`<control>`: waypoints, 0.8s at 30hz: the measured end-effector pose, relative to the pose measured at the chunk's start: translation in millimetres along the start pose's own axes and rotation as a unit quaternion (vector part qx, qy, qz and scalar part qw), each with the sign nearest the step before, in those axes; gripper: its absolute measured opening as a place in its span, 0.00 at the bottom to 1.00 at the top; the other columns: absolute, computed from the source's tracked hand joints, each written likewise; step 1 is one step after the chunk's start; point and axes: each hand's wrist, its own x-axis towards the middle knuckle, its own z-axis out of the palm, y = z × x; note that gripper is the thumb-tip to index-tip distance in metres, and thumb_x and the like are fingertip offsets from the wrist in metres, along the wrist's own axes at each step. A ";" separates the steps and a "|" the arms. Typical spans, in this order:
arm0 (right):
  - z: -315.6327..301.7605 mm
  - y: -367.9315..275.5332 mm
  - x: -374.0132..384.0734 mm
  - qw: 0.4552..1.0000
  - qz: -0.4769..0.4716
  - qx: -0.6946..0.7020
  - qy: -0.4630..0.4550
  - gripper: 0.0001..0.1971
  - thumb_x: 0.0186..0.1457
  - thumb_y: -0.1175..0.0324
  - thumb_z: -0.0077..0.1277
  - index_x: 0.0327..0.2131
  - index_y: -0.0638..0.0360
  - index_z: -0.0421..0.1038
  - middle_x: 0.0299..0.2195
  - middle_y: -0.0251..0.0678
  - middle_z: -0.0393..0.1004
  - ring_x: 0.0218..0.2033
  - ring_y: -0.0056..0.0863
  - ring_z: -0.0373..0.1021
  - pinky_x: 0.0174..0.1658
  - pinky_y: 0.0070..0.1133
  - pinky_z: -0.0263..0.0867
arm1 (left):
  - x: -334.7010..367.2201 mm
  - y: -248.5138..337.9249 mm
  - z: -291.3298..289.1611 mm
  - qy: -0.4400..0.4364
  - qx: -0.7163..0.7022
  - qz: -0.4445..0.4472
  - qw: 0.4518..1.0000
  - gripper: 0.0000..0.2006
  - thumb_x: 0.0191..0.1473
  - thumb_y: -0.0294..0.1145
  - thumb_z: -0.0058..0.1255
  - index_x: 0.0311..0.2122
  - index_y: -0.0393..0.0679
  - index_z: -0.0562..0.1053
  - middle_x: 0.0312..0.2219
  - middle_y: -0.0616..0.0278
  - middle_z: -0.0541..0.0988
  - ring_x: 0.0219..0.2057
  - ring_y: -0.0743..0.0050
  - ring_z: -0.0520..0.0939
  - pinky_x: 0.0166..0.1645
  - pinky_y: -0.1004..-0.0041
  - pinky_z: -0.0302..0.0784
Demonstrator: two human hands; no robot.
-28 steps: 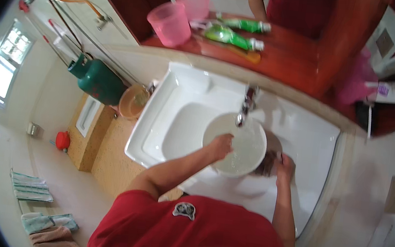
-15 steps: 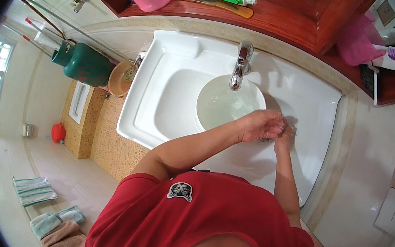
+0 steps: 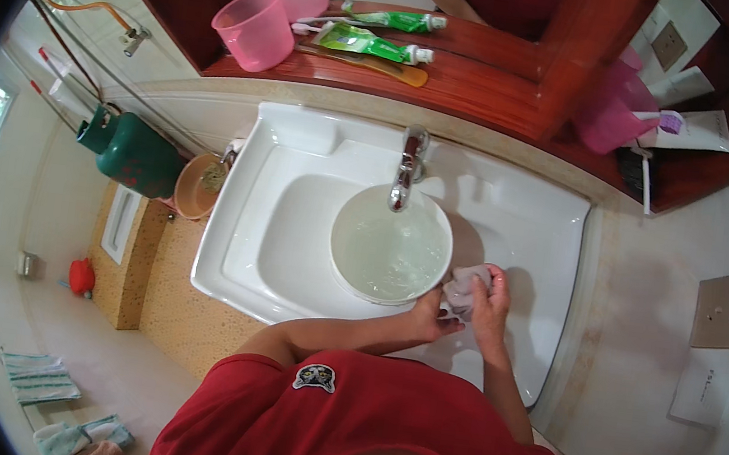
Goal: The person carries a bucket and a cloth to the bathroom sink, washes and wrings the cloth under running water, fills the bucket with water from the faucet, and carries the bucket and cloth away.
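Observation:
My right hand (image 3: 490,312) is closed on a crumpled, greyish-pink cloth (image 3: 464,287) over the right part of the white sink. Close against its lower left side is my left hand (image 3: 431,319), with thumb and fingers apart and slightly curled. Whether it touches the cloth is hard to tell. Just left of the hands, a round white basin (image 3: 341,272) of rippling water stands in the sink (image 3: 235,243). Above the basin's far rim hangs a chrome faucet (image 3: 406,167).
A red-brown shelf (image 3: 453,97) behind the sink carries a pink cup (image 3: 255,30), toothpaste tubes (image 3: 364,43) and a comb (image 3: 397,71). At right are a pink container (image 3: 611,112) and a wall socket (image 3: 721,308). A green gas cylinder (image 3: 137,154) and orange bowl (image 3: 196,189) are left.
The cloth has come into sight in my right hand. My left hand has drawn back from over my right to beside the basin's near edge. The view has tilted upward.

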 end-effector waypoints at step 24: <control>-47.8 107.2 22.4 0.928 -0.089 -0.362 0.011 0.16 0.54 0.67 0.47 0.47 0.53 0.65 0.34 0.37 0.70 0.37 0.34 0.68 0.40 0.27 0.64 | -19.2 -11.4 8.9 -0.103 0.263 0.179 0.943 0.19 0.59 0.43 0.38 0.51 0.44 0.64 0.41 0.64 0.72 0.41 0.69 0.74 0.47 0.70 0.69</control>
